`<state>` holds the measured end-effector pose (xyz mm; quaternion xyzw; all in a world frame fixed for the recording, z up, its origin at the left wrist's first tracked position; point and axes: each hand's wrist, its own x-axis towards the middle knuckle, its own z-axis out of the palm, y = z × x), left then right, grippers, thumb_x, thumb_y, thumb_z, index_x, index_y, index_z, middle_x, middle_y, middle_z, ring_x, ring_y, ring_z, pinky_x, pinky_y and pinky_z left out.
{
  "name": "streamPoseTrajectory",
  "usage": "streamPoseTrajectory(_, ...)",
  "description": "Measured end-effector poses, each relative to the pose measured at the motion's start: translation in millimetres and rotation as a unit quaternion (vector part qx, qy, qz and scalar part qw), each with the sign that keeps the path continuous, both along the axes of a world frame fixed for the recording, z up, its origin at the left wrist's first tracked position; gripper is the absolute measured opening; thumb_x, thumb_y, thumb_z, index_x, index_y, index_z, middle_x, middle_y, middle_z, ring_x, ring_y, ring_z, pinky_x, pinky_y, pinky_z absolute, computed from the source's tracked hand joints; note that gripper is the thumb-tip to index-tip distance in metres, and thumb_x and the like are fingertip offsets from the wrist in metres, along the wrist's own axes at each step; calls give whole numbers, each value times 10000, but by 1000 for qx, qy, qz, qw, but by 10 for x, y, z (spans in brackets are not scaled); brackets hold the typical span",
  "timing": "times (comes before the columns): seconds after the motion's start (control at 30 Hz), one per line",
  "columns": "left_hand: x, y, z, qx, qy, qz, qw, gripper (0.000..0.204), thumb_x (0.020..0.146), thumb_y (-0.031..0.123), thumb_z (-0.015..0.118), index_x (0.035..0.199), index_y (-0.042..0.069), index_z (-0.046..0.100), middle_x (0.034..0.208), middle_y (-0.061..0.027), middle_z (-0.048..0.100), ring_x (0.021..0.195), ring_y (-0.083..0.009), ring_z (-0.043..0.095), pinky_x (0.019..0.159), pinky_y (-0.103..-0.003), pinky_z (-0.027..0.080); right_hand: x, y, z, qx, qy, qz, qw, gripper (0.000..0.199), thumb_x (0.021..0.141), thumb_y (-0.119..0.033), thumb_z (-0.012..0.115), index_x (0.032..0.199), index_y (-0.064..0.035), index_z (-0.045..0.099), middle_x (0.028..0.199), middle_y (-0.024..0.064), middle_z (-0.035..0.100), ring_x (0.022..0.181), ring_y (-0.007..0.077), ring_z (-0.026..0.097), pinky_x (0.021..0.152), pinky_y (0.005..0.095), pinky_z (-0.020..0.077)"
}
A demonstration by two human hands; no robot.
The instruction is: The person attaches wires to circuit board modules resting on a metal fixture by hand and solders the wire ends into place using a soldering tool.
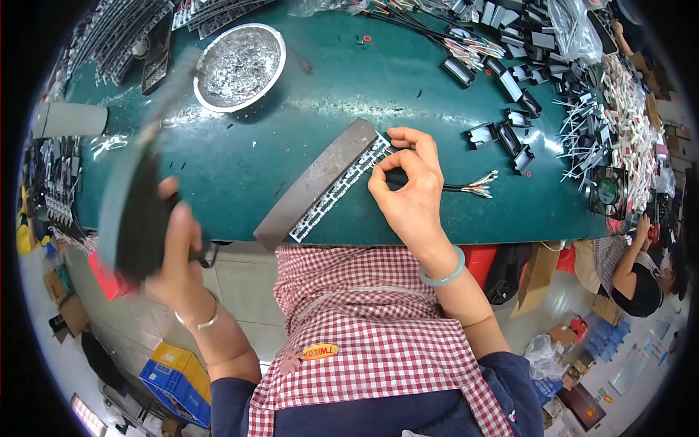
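My left hand (178, 255) is wrapped round the handle of a green and black soldering gun (138, 211). The gun is smeared by motion and raised over the table's left side, its thin front end toward the round white bowl (280, 69) of silvery dross. My right hand (411, 186) pinches thumb against forefinger at the upper end of a strip of small circuit boards (338, 191). A black cable (453, 188) passes behind these fingers, its far end fanned into thin coloured wires (482, 185); its near end is mostly hidden. Along the strip lies a dark grey bar (317, 182).
Black plastic housings (502, 135) and white connector leads (626, 131) crowd the right side of the green table (240, 167). A bundle of cables (437, 36) lies at the back. Stacked board strips (109, 40) fill the far left. A small fan (609, 191) sits near the right edge.
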<state>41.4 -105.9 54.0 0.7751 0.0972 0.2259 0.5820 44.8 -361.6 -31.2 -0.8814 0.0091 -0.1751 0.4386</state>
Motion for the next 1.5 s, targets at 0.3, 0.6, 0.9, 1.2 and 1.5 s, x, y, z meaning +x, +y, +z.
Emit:
streamPoseTrajectory(0.3,-428,-54,-140,-117,-9,-68,991,461,821,-74,639,1271,-56,542,1099,-184,667,560,-91,512,476,-220,402,-173,-87,19,-14,-27,30,999,162,735,19,732,854,-9,625,1114,128,600,997,292,582,860,387,449)
streamPoseTrajectory(0.6,-665,-301,-323,-162,-24,-62,985,331,853,-15,589,1181,-59,574,1104,-196,663,488,-106,451,465,-235,358,-114,-207,33,-108,-71,70,989,191,720,-22,745,881,-64,651,1012,50,626,952,254,583,756,371,438)
streamPoseTrajectory(0.9,-733,-222,-374,-118,-15,-73,990,281,878,-2,566,1136,-112,550,1125,-195,649,499,-102,459,492,-229,375,-148,-137,-8,-130,-97,72,984,104,765,-45,711,863,-65,683,996,54,634,950,246,593,765,359,458)
streamPoseTrajectory(1.2,-699,-322,-403,-140,1,-80,987,318,872,-4,554,1172,-109,531,1086,-187,644,501,-99,460,478,-238,353,17,-389,142,-104,-14,187,977,80,780,-72,720,856,-56,700,994,38,624,945,244,575,807,371,488)
streamPoseTrajectory(1.5,-714,-283,-408,-167,24,-90,982,313,883,-31,565,1190,-84,532,1117,-183,641,521,-106,473,482,-248,361,1582,-799,222,-214,-148,28,965,148,824,16,600,956,-37,642,973,120,631,962,320,590,837,427,498)
